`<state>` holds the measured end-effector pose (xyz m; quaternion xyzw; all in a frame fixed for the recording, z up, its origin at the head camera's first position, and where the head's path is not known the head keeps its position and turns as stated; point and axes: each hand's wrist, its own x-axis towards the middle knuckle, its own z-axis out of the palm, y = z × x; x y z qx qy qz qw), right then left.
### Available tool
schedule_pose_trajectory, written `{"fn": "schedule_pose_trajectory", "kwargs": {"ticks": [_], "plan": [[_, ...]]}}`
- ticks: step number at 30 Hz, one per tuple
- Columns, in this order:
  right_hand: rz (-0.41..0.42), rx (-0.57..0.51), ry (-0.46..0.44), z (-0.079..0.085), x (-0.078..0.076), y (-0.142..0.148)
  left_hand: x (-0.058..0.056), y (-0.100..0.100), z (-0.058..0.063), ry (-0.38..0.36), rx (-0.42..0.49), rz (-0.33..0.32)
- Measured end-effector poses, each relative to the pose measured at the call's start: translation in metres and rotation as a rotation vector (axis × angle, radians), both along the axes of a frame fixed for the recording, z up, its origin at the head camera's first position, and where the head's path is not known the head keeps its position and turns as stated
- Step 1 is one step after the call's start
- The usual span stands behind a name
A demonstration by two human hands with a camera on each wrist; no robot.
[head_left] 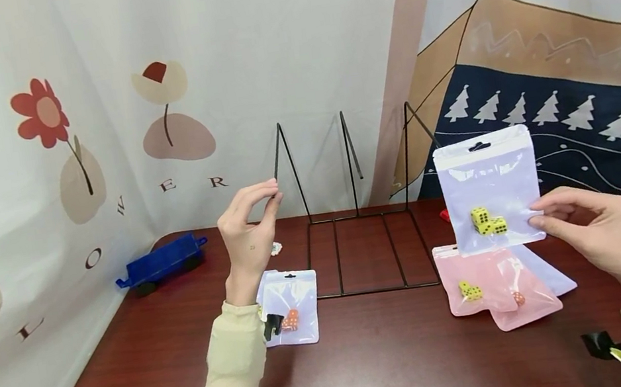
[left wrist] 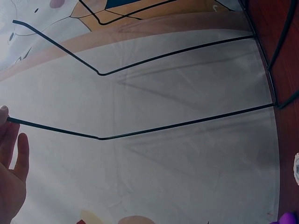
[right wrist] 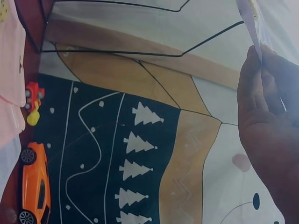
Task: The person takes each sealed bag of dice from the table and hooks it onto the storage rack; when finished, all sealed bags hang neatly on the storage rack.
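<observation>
My left hand (head_left: 249,229) pinches the front end of the left prong of a black wire rack (head_left: 350,161); the left wrist view shows the fingertips (left wrist: 3,114) at the tip of that wire (left wrist: 56,129). My right hand (head_left: 599,230) pinches a clear-fronted lavender zip bag (head_left: 489,177) by its lower right edge, holding it upright over other bags. Several yellow dice (head_left: 486,223) lie in its bottom. Seen from the right wrist, the bag (right wrist: 251,28) is nearly edge-on between thumb and fingers.
Pink bags (head_left: 529,305) with dice overlap a lavender one (head_left: 548,272) at right. Behind my left forearm lie lavender bags (head_left: 301,295) with orange dice. A blue toy wagon (head_left: 167,262) stands back left. An orange toy car (right wrist: 36,182) and a red toy (right wrist: 33,95) are at right.
</observation>
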<state>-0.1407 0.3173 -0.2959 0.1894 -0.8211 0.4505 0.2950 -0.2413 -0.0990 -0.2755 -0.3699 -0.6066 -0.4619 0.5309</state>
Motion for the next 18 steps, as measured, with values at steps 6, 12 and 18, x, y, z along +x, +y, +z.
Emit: {"fn": "schedule_pose_trajectory", "kwargs": {"ticks": [6, 12, 18], "plan": [[0.004, 0.010, -0.030, -0.004, -0.002, -0.001, 0.001, 0.001, 0.001, 0.004, -0.002, -0.002], [0.004, 0.017, -0.048, -0.007, -0.005, -0.004, -0.003, 0.000, -0.003, -0.004, 0.008, -0.011], [0.002, 0.028, -0.065, -0.003, -0.003, -0.016, -0.013, -0.004, -0.012, -0.028, 0.011, -0.006]]}}
